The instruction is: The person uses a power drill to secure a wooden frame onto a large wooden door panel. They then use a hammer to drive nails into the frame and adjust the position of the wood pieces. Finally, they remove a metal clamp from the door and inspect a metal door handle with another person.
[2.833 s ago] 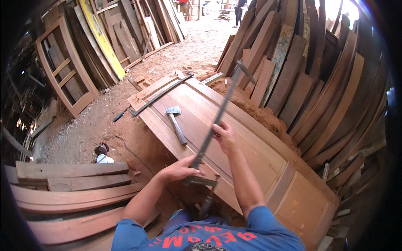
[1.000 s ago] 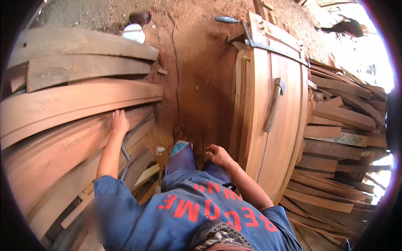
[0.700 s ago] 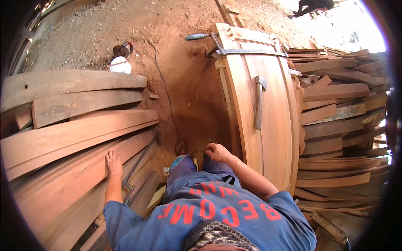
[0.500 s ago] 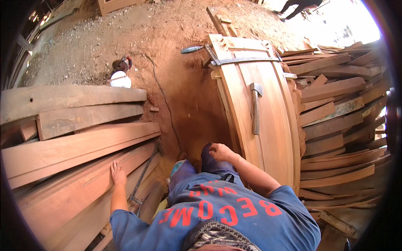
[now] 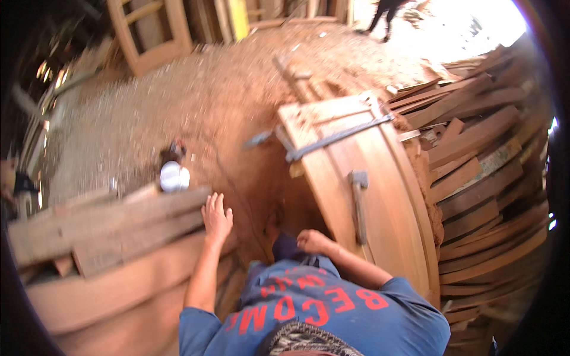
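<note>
My left hand (image 5: 218, 219) is raised beside the ends of the stacked planks (image 5: 148, 216) on the left. Its fingers are spread and nothing is in them. Curled fingers show on my right hand (image 5: 314, 242), which is close to my thigh in front of the blue shirt; whatever it may hold is hidden. To its right lies a panelled wooden door (image 5: 395, 202) with a wooden-handled hatchet (image 5: 358, 204) on top. A metal bar clamp (image 5: 341, 137) spans the door's far end.
A dark cable (image 5: 228, 172) crosses the dirt floor near a white round container (image 5: 174, 177). Piled boards (image 5: 475, 207) line the right side. A wooden frame (image 5: 157, 56) stands at the far left, and a person's legs (image 5: 386, 18) show at the far right.
My left hand has lifted off the plank and moved forward and right. The right hand has shifted slightly back from the knee. The view has tilted up, bringing the wooden frame further into sight.
</note>
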Tool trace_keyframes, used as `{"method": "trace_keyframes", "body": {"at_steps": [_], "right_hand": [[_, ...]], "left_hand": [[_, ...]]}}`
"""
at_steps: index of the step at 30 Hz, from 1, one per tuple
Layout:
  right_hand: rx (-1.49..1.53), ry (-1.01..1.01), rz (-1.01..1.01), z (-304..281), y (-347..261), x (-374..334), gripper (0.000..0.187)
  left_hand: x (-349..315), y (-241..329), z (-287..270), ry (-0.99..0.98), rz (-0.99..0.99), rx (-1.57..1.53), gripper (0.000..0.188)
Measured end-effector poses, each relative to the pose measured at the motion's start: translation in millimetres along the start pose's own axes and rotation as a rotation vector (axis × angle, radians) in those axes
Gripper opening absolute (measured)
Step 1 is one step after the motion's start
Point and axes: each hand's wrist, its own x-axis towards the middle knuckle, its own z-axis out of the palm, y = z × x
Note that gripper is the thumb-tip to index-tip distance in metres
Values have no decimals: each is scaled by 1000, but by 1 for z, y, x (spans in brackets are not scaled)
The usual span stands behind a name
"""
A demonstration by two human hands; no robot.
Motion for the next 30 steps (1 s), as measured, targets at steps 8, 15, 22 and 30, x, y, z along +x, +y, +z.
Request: {"method": "trace_keyframes", "body": {"at_steps": [8,15,22,30], "right_hand": [[73,-84,203,-102,-39,60,38],[266,115,350,-143,-36,80,35],[388,326,439,-135,-38,137,32],[492,113,343,-121,-31,194,25]], "left_hand": [[233,90,35,-230,157,167,61],[294,88,66,-455,172,208,39],[316,80,73,-675,104,-64,27],[325,38,121,-1141,-11,-563,16]]}}
